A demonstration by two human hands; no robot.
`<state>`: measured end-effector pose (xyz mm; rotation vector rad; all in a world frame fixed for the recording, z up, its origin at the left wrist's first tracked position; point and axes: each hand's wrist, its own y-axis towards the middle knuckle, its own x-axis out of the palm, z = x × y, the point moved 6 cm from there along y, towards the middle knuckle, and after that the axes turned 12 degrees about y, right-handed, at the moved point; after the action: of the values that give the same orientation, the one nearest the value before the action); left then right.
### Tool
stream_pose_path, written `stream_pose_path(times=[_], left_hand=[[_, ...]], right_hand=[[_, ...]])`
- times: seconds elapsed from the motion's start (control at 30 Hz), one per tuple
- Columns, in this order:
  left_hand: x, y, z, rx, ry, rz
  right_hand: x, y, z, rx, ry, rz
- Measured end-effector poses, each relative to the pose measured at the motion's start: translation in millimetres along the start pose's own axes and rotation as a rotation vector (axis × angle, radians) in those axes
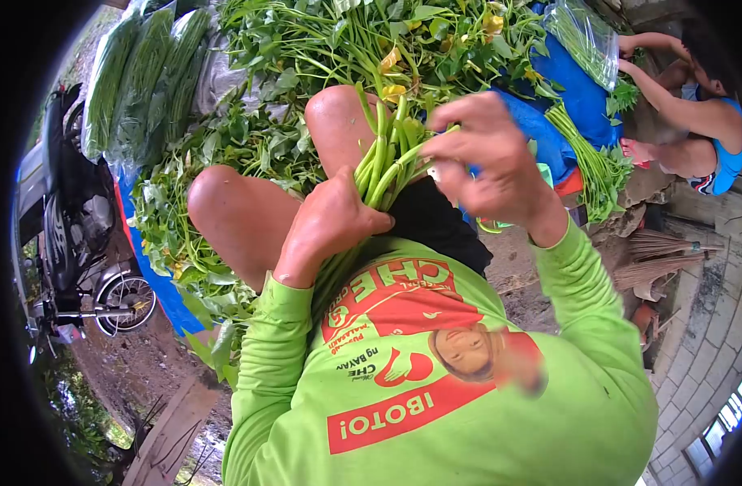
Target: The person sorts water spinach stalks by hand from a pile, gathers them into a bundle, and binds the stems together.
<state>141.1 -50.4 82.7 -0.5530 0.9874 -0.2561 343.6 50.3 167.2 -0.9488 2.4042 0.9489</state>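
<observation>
A bundle of green leafy stalks [382,166] stands up in front of my chest, cut stems upward. My left hand [329,223] is wrapped round the bundle below its stem ends. Over at the bundle's right side, my right hand [488,158] is slightly blurred, its thumb and forefinger pinched on the end of a stem that juts out. Loose leafy greens [306,49] lie heaped beyond my knees and along their left side.
Bagged long greens [144,81] lie at the upper left, near a parked motorcycle [83,219]. Another person [695,121] crouches at the upper right by a bagged bunch [583,40]. A tied stalk bundle [586,162] rests on blue sheeting; brooms [654,257] lie at right.
</observation>
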Motion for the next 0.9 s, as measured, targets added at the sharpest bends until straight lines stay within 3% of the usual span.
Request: stream_pose_path(times=[0.03,0.17,0.33,0.4,0.53,0.77,0.87,0.9], left_hand=[[0,0,-1,0.006,0.006,0.004],[-3,1,-4,0.013,0.014,0.006],[-8,-3,-8,0.049,-0.061,0.068],[-10,-2,-7,0.064,-0.050,0.085],[-12,0,-1,0.068,-0.008,0.070],[-13,1,2,0.058,-0.008,0.054],[-9,3,1,0.060,-0.004,0.055],[-7,2,1,0.064,-0.001,0.053]], right_hand=[[13,11,-14,-0.126,-0.055,-0.131],[36,35,3,-0.119,-0.247,-0.397],[37,21,5,-0.076,-0.320,-0.514],[39,1,16,0.001,-0.298,-0.540],[36,-10,19,0.130,-0.095,-0.384],[35,-10,11,0.158,-0.321,-0.456],[36,-16,7,0.239,-0.376,-0.436],[43,-26,25,0.375,-0.369,-0.475]])
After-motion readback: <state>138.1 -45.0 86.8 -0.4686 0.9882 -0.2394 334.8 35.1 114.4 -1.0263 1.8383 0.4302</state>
